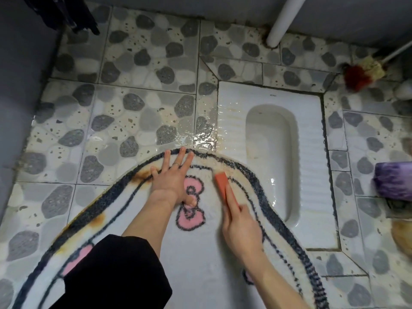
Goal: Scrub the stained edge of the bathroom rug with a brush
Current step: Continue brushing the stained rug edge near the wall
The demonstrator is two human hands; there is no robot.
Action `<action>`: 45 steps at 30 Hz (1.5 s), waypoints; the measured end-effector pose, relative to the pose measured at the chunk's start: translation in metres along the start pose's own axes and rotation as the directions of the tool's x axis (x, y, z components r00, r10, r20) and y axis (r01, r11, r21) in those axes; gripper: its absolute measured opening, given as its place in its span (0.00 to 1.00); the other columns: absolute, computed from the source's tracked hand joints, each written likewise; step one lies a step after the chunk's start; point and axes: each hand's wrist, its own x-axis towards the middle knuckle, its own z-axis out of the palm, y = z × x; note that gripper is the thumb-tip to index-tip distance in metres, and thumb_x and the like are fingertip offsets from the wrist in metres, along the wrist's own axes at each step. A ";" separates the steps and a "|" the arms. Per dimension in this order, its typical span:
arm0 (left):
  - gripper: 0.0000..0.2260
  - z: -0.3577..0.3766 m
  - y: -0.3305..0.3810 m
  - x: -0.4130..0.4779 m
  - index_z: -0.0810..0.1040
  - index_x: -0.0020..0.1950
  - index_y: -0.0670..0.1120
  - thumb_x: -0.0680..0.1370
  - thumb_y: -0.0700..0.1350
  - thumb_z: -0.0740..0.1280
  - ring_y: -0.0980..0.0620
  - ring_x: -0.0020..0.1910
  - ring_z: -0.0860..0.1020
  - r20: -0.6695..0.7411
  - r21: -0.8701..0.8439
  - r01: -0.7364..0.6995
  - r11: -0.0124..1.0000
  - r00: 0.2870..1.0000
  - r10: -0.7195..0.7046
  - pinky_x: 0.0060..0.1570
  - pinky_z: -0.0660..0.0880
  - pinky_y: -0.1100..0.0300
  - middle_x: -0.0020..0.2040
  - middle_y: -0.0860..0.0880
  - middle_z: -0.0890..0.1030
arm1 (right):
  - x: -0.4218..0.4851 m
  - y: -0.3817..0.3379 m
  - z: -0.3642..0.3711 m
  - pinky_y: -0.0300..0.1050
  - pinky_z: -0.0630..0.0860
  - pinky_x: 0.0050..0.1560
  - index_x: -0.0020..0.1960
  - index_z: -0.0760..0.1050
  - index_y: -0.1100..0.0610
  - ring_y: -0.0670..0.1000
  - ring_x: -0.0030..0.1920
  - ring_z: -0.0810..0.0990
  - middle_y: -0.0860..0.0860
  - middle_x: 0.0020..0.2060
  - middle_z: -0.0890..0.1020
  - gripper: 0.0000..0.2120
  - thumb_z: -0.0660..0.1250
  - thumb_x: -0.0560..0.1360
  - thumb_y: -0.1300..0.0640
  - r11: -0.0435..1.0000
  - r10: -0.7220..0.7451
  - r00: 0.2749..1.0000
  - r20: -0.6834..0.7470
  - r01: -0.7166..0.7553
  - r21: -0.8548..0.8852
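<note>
1. Your left hand (pixel 172 177) lies flat on the rug (pixel 200 253), fingers straight and spread, palm down. The fingertips reach the dark border at the rug's far curve.
2. A thin ring (pixel 176 163) sits on one finger of that hand, and a black sleeve (pixel 116 275) covers the upper part of that arm.
3. Your right hand (pixel 242 228) is curled round the near end of the orange-red brush (pixel 225 186). You cannot see its bristles from here.
4. The brush's far end rests on the yellowed cream band just inside the dark border, to the right of your left hand.
5. The rug lies on the pebble-pattern floor tiles (pixel 111 108). Its right border overlaps the left side of the white squat toilet (pixel 312 152).
6. Rust-brown stains (pixel 142 175) mark the left border, one just beside your left little finger and another nearer to you.
7. A pink bow design (pixel 191 204) shows between your two hands, partly under your left thumb.
8. Water (pixel 200 134) shines on the tiles just beyond the rug's far edge.
9. A white pipe (pixel 283 21) meets the floor at the back. A red-and-yellow bristled brush head (pixel 361 74) lies at the far right, and a blurred purple object (pixel 394 181) sits at the right edge.
</note>
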 end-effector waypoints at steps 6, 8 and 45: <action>0.63 0.000 0.000 0.001 0.29 0.78 0.61 0.66 0.59 0.80 0.45 0.77 0.28 -0.002 -0.008 0.000 1.000 1.000 0.000 0.74 0.44 0.31 0.75 0.60 0.25 | 0.084 -0.002 -0.016 0.44 0.66 0.27 0.78 0.34 0.33 0.51 0.30 0.71 0.52 0.39 0.71 0.27 0.46 0.85 0.44 0.998 0.012 0.997 -0.071 -0.017 -0.068; 0.63 0.003 -0.003 0.003 0.29 0.78 0.61 0.66 0.59 0.80 0.45 0.77 0.28 -0.017 -0.010 -0.007 1.000 1.000 0.007 0.74 0.44 0.31 0.75 0.60 0.25 | 0.116 -0.010 -0.019 0.48 0.74 0.31 0.78 0.35 0.33 0.53 0.31 0.74 0.54 0.39 0.74 0.29 0.48 0.85 0.46 0.999 0.034 0.991 -0.132 -0.038 -0.024; 0.37 0.102 -0.117 -0.114 0.61 0.80 0.50 0.76 0.69 0.52 0.47 0.81 0.50 -0.504 -0.240 0.204 0.949 0.810 -0.301 0.76 0.50 0.38 0.82 0.47 0.54 | 0.041 -0.071 0.017 0.49 0.71 0.39 0.76 0.39 0.28 0.58 0.35 0.73 0.55 0.42 0.73 0.32 0.54 0.83 0.50 0.992 -0.128 0.991 0.047 0.127 0.016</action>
